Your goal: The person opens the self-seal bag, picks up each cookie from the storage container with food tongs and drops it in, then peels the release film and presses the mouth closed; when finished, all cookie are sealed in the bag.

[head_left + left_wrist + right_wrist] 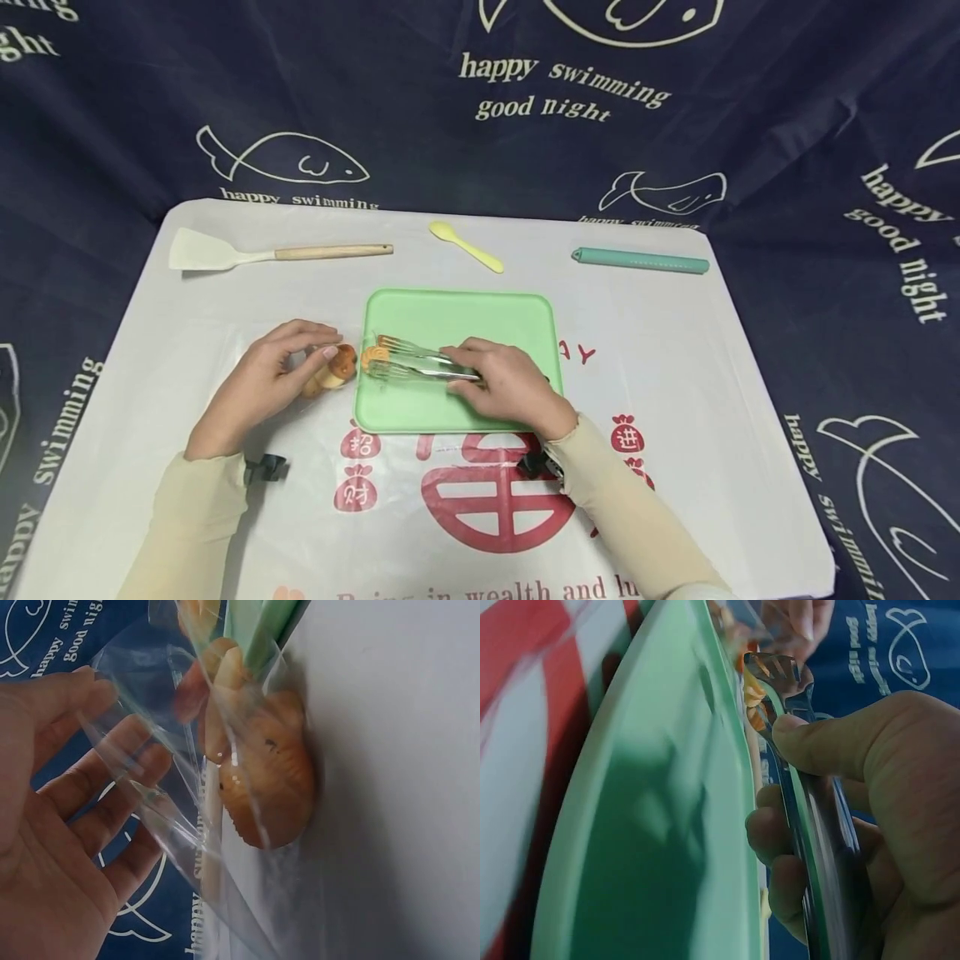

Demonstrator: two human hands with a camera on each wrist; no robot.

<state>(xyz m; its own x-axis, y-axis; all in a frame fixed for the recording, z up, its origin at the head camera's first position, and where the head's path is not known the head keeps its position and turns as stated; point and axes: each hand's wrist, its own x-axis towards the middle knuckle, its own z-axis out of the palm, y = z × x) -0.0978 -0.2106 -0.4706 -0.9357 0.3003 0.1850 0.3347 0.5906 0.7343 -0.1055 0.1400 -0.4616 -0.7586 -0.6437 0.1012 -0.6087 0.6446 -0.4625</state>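
My left hand (266, 379) holds the mouth of a clear plastic bag (187, 825) at the tray's left side, thumb and fingers at its film. Inside the bag lie several small toy-like breads (270, 780), browned and rounded. My right hand (502, 379) grips metal tongs (420, 362) with fork-shaped ends, pointing left over the green tray (465, 312). Between the tong ends sits a small orange-yellow bread piece (372, 361), near the tray's left rim and close to the bag. In the right wrist view, thumb and fingers press the tong arms from both sides.
Along the table's far side lie a white spatula (206, 252) with a wooden handle, a yellow spoon (465, 246) and a teal bar-shaped item (641, 260). The table (720, 467) has a white cover with red print. Dark blue printed cloth (465, 158) hangs behind it.
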